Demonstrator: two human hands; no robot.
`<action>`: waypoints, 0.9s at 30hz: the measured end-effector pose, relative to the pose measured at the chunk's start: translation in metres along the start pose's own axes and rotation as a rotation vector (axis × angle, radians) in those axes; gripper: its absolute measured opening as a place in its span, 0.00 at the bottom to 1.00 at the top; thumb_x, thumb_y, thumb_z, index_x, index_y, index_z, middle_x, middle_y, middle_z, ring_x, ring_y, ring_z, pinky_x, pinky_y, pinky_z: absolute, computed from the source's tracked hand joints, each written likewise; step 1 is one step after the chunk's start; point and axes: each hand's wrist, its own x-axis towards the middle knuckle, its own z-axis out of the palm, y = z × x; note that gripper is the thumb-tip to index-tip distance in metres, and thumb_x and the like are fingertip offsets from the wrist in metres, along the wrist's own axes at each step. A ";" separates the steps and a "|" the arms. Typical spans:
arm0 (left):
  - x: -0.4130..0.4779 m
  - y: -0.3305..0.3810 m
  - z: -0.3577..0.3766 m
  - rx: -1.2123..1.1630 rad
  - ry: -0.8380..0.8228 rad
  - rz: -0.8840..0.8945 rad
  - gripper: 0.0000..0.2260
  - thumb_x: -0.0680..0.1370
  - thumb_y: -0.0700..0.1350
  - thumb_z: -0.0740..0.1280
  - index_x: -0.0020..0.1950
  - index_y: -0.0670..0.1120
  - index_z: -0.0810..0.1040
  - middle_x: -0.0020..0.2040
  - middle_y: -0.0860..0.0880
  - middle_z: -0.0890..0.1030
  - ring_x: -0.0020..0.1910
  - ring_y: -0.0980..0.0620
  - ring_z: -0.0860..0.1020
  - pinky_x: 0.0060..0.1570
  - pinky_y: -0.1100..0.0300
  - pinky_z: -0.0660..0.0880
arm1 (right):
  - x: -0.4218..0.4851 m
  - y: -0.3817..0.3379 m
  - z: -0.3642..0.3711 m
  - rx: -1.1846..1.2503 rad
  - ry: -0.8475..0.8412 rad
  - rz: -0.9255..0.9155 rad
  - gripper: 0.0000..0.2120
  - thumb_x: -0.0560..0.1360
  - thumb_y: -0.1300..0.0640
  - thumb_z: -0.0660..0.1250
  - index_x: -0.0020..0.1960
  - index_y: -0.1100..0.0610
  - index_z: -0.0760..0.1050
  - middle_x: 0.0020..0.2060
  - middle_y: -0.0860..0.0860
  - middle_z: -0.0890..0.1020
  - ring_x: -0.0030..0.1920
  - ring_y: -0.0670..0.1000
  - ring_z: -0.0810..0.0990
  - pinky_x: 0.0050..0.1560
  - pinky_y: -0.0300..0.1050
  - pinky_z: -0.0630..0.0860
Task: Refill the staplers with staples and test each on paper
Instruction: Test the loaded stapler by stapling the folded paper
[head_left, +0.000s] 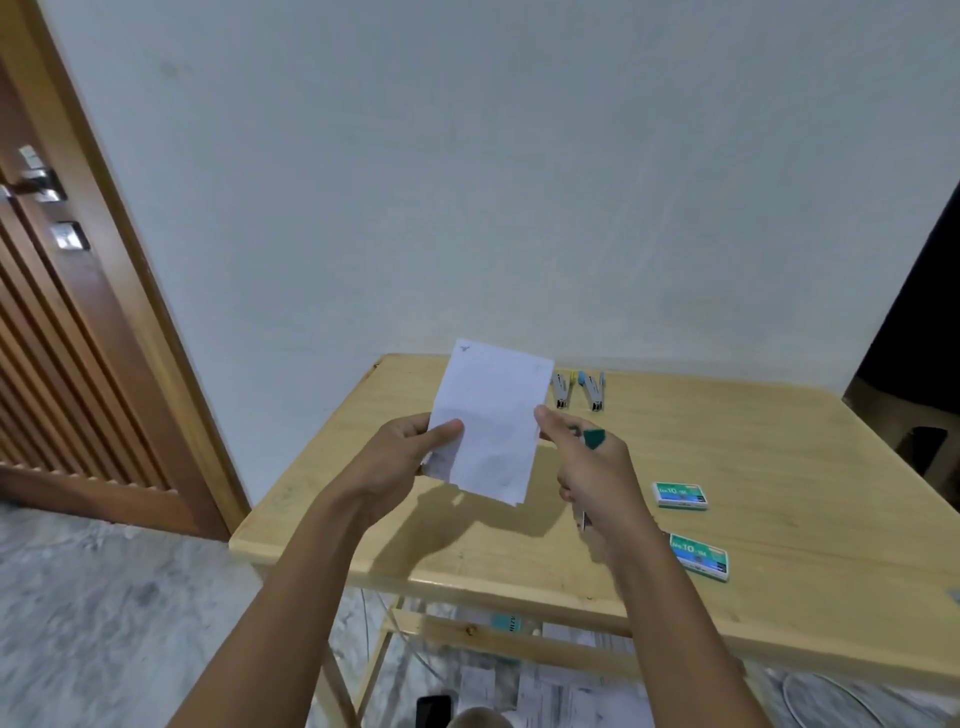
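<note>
Head-worn wide-angle view, looking forward and down. Both forearms reach in from below over the table. Wall close behind.

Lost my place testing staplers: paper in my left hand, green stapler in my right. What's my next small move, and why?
Probably slip the paper edge into the green stapler and squeeze: left hand holds it up, right hand has the stapler right beside that edge.

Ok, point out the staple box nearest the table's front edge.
The green staple box closest to the person, lying at a slant to the edge. The other box sits farther back on the table.
</note>
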 end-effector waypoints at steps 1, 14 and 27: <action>-0.003 0.000 0.001 0.002 -0.037 0.016 0.13 0.80 0.46 0.66 0.62 0.43 0.82 0.59 0.46 0.84 0.58 0.45 0.82 0.58 0.53 0.76 | 0.000 -0.001 0.001 0.019 0.003 0.006 0.09 0.75 0.45 0.71 0.50 0.49 0.81 0.27 0.50 0.70 0.23 0.47 0.62 0.30 0.41 0.63; -0.030 -0.001 0.059 0.148 0.470 0.107 0.14 0.77 0.54 0.69 0.50 0.43 0.76 0.42 0.46 0.78 0.34 0.54 0.74 0.36 0.64 0.71 | -0.037 0.013 0.004 0.240 -0.005 -0.071 0.06 0.79 0.54 0.68 0.45 0.55 0.78 0.24 0.47 0.58 0.24 0.47 0.56 0.25 0.42 0.56; -0.048 0.007 0.076 -0.399 0.182 0.113 0.11 0.81 0.43 0.66 0.58 0.38 0.81 0.54 0.42 0.85 0.51 0.45 0.84 0.48 0.58 0.79 | -0.055 0.030 0.009 0.148 0.098 -0.079 0.09 0.73 0.49 0.74 0.50 0.50 0.78 0.30 0.43 0.77 0.27 0.42 0.73 0.27 0.35 0.70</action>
